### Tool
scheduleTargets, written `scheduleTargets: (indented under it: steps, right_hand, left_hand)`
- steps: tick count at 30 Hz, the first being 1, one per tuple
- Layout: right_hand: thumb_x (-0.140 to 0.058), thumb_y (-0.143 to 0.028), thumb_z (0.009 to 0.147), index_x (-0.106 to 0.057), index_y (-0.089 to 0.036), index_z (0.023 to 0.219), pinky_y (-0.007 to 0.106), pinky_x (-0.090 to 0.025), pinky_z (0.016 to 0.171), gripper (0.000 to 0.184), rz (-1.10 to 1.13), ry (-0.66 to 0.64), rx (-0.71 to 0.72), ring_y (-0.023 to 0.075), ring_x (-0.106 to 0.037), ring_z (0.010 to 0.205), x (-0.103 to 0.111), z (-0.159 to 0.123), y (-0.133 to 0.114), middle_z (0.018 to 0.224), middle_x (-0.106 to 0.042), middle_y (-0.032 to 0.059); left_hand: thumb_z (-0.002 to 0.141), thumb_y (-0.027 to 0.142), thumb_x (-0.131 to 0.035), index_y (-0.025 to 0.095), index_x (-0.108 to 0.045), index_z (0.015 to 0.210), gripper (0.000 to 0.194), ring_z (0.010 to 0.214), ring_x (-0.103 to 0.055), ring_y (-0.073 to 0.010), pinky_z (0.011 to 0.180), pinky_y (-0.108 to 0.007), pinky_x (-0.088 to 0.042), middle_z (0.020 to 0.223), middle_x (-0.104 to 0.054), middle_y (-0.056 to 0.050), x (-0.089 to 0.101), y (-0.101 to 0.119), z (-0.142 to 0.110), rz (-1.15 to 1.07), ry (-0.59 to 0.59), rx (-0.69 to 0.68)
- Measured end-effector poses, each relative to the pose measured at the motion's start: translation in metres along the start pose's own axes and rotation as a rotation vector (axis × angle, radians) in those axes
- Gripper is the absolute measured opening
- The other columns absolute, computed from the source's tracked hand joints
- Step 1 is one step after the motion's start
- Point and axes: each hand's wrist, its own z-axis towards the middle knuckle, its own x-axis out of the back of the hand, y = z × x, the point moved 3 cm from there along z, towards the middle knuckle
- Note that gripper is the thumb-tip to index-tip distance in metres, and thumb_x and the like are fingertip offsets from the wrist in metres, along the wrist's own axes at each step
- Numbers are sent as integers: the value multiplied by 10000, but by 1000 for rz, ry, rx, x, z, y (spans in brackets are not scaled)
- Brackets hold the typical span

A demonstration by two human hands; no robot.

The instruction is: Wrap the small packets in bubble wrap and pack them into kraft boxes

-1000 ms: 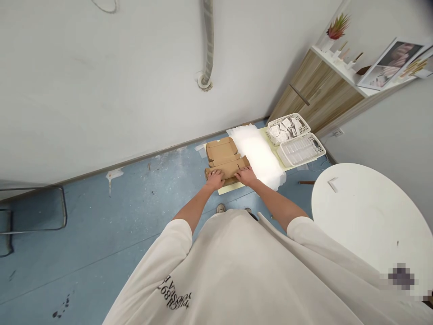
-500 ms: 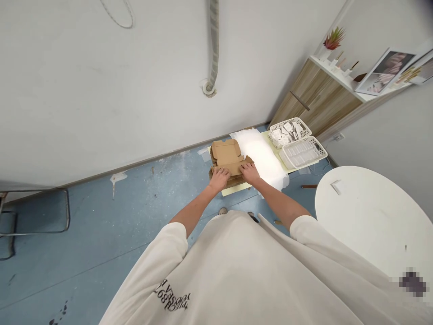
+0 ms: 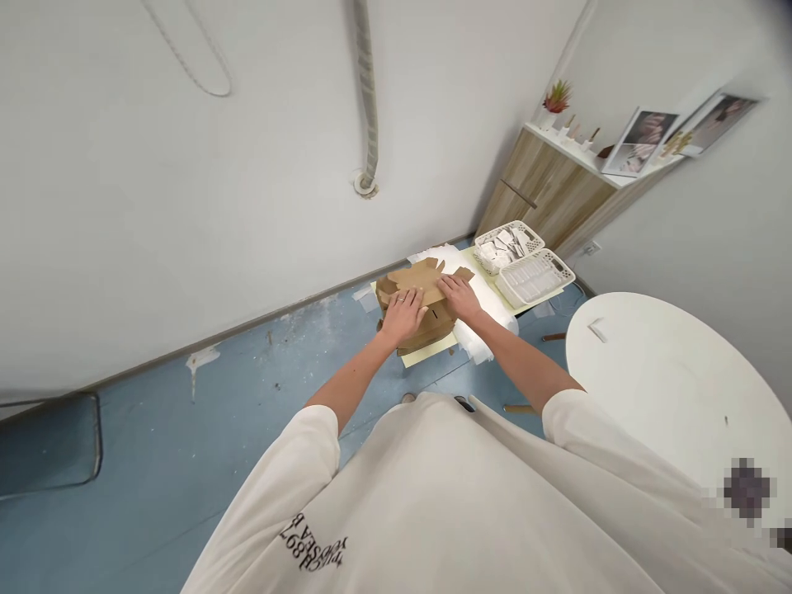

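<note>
A brown cardboard box, partly folded with its flaps loose, lies at the left end of a low table. My left hand grips a panel on its left side, fingers pointing away from me. My right hand holds the same panel at the right, near a flap that sticks out. The panel between my hands is tilted up and over, and a dark slot shows on the front part. My thumbs and the panel's underside are partly hidden.
White sheeting covers the table's middle. At its right end stand a white basket of small packets and a basket of clear plastic pieces. A round white table is at right; a wooden cabinet stands behind.
The box's far panel, laid back before, is now folded toward me under my hands. Both hands have shifted slightly on the cardboard. The view has turned a little to the right.
</note>
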Motion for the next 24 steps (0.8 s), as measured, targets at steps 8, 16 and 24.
scheduleTargets:
  steps: [8,16,24]
  right_hand:
    - [-266,-110,986,-483,-127,1486,441,-252,1167,545,-73,130,-246,287,-336,1440,48,-71,64,1523,-490,138]
    - [-280,-150,999,-462,-145,1507,475,-268,1165,539,-140,222,-518,301,-338,1444,94,-203,150,1518,-496,144]
    - [-245,-128,997,-497,-136,1478,472,-302,1155,543,-181,297,-749,289,-354,1438,105,-392,230,1498,-517,140]
  left_hand:
    - [1053,405,-274,211,-173,1637,624,1525,-258,-305,1258,-510,-131,1654,-305,-99,10,83,53,-56,5,-225]
    - [1052,409,-265,200,-202,1630,618,1530,-234,-319,1263,-518,-102,1671,-255,-107,-5,230,101,-83,13,-510]
    - [1046,400,-286,212,-213,1629,617,1525,-251,-320,1262,-517,-124,1660,-286,-102,-65,419,101,-119,-72,-704]
